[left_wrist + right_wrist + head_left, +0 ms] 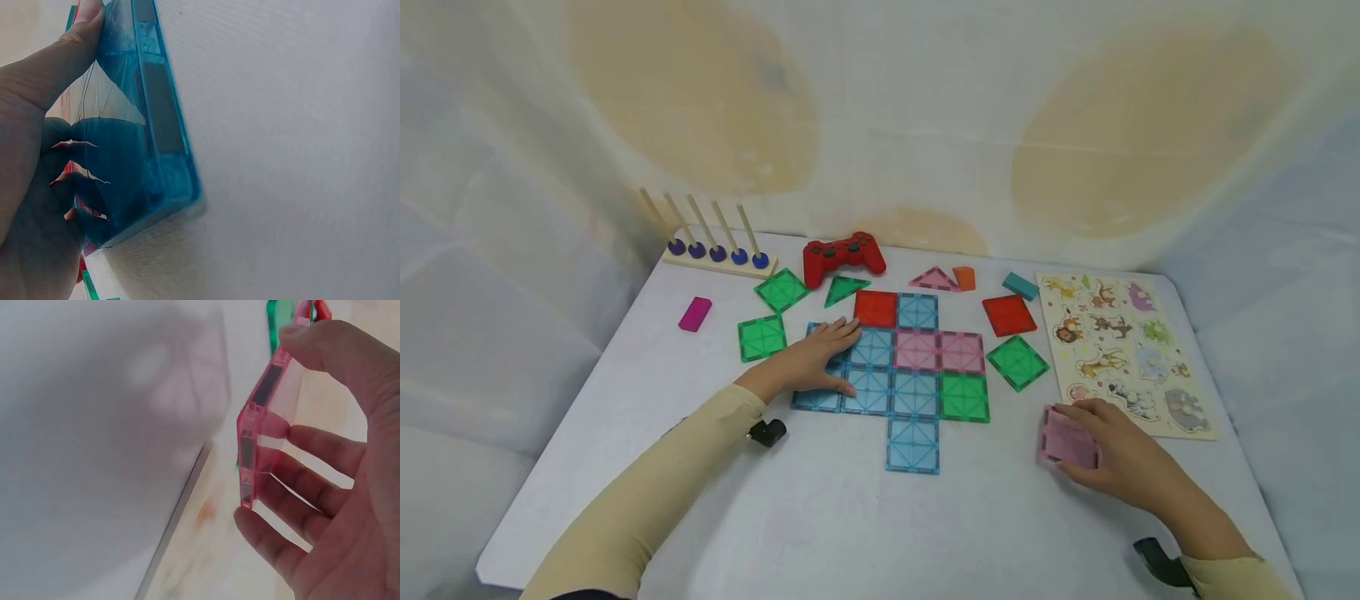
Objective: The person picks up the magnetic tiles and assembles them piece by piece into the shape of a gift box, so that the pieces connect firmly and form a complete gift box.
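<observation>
A flat layout of magnetic tiles [913,392], blue, pink, red and green squares, lies mid-table. My left hand [816,362] is on its left side and grips a blue tile [814,400] there. The left wrist view shows the thumb [69,50] on that blue tile's [150,125] edge, with curled fingers seen through it. At the right, my right hand [1120,458] holds a pink square tile [1066,440] tilted up off the table. In the right wrist view the pink tile [259,437] sits between the thumb and the fingers [325,469].
Loose green tiles [762,337] [1017,362], a red tile [1009,315], triangles and small blocks ring the layout. A red game controller [844,254] and a peg rack [715,250] stand at the back. An animal puzzle board [1120,350] lies at the right.
</observation>
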`<state>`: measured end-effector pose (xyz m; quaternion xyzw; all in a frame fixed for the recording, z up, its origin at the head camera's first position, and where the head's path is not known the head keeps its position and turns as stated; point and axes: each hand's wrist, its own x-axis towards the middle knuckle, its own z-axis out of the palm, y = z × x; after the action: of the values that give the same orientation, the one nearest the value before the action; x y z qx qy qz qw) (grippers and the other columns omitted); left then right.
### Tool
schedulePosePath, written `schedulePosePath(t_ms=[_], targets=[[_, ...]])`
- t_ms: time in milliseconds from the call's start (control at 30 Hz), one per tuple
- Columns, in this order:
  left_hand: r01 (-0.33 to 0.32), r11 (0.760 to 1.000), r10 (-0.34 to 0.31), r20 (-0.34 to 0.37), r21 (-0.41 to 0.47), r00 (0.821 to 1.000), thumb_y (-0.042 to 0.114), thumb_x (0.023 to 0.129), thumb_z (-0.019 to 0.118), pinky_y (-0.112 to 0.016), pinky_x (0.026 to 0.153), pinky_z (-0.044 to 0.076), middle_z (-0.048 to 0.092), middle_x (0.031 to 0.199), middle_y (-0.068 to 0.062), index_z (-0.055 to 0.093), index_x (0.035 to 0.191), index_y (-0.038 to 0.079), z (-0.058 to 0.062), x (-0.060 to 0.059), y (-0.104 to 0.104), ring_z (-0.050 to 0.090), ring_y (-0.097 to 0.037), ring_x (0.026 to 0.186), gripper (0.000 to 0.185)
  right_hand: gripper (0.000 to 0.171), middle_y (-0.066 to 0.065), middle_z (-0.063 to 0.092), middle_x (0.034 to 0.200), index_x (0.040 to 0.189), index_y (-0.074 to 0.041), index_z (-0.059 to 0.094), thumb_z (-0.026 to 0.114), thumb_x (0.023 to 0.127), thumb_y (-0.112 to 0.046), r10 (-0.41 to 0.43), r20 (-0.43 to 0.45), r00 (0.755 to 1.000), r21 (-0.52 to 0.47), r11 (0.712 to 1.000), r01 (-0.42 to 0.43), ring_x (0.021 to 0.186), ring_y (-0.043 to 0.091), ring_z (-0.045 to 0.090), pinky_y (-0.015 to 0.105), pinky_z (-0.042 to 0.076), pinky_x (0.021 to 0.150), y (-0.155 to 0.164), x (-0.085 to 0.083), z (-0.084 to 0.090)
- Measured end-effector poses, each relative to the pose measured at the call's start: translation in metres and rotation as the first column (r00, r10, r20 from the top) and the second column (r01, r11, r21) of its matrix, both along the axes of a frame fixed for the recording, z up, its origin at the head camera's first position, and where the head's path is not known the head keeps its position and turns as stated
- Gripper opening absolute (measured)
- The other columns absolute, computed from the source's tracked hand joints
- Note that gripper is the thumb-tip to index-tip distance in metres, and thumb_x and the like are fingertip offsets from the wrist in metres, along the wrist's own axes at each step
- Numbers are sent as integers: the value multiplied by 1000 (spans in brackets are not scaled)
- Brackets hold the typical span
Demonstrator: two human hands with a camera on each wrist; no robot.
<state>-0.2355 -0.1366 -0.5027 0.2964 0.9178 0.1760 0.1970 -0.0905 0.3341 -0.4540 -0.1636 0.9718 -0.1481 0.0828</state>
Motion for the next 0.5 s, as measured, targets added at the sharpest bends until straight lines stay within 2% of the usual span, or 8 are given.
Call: schedulePosePath(t_ms=[167, 367, 500], targets=[[4, 1000, -4, -1, -5, 1000, 59, 83, 77, -51, 125, 8, 6, 171, -4, 18, 164, 14, -1, 1, 0, -1, -28, 157, 110, 72, 12, 57, 129, 138, -14, 62, 89, 77, -41, 98, -71, 993, -25, 995, -100, 104, 28, 58, 49, 59, 80, -34, -20, -4], [1, 1000, -1, -3, -5, 1000, 57, 83, 78, -51, 125, 9, 6, 171, -4, 18, 164, 14, 1, 1, 0, -1, -28, 157, 109, 75, 11, 58, 131, 140, -13, 62, 88, 76, -42, 206, -137, 969, -46, 976, -214, 117, 30, 57, 50, 57, 91, -81, -40, -7], [3, 1000, -3, -1, -4, 1000, 57, 84, 77, -51, 125, 8, 6, 171, -4, 18, 164, 14, 2, 1, 1, -1, -28, 157, 109, 75, 10, 59, 131, 140, -11, 61, 87, 77, -43, 267, -175, 948, -46, 959, -278, 117, 29, 57, 49, 56, 94, -110, -48, -10]])
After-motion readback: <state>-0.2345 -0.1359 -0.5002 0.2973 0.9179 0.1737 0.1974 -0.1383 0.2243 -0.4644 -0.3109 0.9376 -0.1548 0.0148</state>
